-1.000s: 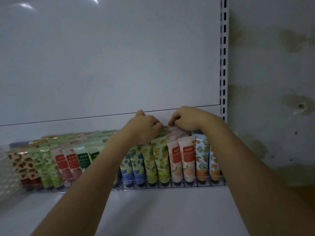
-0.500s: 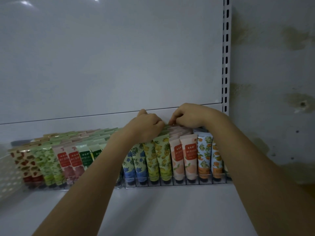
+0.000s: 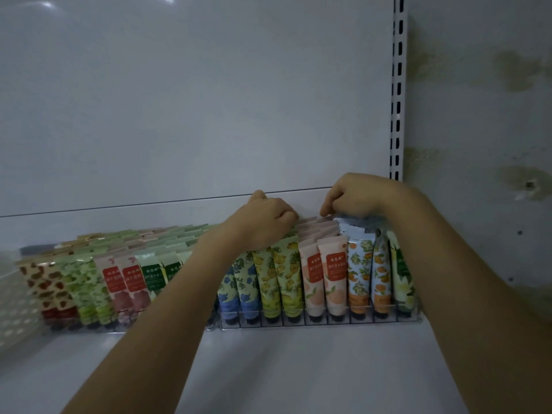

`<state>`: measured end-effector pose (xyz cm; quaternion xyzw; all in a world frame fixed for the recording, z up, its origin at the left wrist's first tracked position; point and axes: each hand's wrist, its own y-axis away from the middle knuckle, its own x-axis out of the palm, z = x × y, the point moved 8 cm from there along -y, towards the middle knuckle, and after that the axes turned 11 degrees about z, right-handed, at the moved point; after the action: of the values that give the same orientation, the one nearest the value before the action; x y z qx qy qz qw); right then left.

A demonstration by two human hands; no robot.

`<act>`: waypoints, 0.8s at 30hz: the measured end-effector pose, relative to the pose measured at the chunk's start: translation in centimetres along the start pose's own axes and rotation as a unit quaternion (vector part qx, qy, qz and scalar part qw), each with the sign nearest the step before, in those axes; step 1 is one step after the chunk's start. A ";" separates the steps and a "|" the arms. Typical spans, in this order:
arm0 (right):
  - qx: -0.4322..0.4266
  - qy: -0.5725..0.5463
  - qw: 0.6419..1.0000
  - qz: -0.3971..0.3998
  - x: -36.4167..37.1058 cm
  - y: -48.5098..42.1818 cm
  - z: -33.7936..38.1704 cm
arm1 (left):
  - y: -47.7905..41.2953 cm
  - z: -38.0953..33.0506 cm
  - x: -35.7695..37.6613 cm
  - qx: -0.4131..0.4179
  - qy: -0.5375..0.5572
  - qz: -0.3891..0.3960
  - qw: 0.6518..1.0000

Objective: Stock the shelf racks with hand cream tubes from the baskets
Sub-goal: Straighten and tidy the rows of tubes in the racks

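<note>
A white shelf [image 3: 298,369] carries two clear divided racks side by side, both packed with hand cream tubes standing cap-down in lanes that run front to back.

The right rack [image 3: 313,323] holds, from left to right:
- blue floral tubes [image 3: 239,285]
- yellow lemon tubes [image 3: 280,276]
- peach tubes [image 3: 325,276]
- orange-print tubes [image 3: 360,273]
- a pale green tube [image 3: 403,279] in the end lane

The left rack [image 3: 98,327], partly blurred, holds:
- strawberry-print tubes [image 3: 44,285]
- green-leaf tubes [image 3: 86,282]
- pink tubes with red labels [image 3: 122,282]
- tubes with dark green labels [image 3: 155,276]

The left hand [image 3: 263,222] rests on the crimped tops of the blue and yellow lanes. Its fingers [image 3: 286,218] are curled under, and whether they grip a tube cannot be told.

The right hand [image 3: 358,195] is above the back of the peach lane. Its fingers [image 3: 327,209] are curled, and thumb and forefinger pinch at the top edge of the rearmost peach tubes.

A blurred white perforated panel [image 3: 12,297] shows at the far left edge.
</note>
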<state>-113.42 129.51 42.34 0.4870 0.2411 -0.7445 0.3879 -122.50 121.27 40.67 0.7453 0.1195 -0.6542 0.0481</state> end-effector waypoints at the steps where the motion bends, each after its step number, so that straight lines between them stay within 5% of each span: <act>1: 0.002 0.004 1.000 0.009 0.3 0.0 0.1 | -0.1 0.0 0.2 0.002 -0.001 0.007 1.000; 11: 0.003 0.015 1.000 0.013 0.6 -0.1 0.2 | -0.1 -0.5 0.5 0.002 -0.026 0.030 0.999; 18: -0.053 -0.001 0.997 -0.061 -2.6 3.1 2.3 | 1.0 -2.5 -1.4 0.071 -0.023 -0.033 0.997; 24: 0.029 0.102 0.994 0.027 -2.2 5.0 1.2 | 2.4 -6.0 -2.7 0.186 -0.028 -0.080 0.979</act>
<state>-109.54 126.46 44.97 0.5776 0.2441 -0.6874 0.3665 -116.43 119.99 43.94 0.7106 0.0539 -0.6873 -0.1408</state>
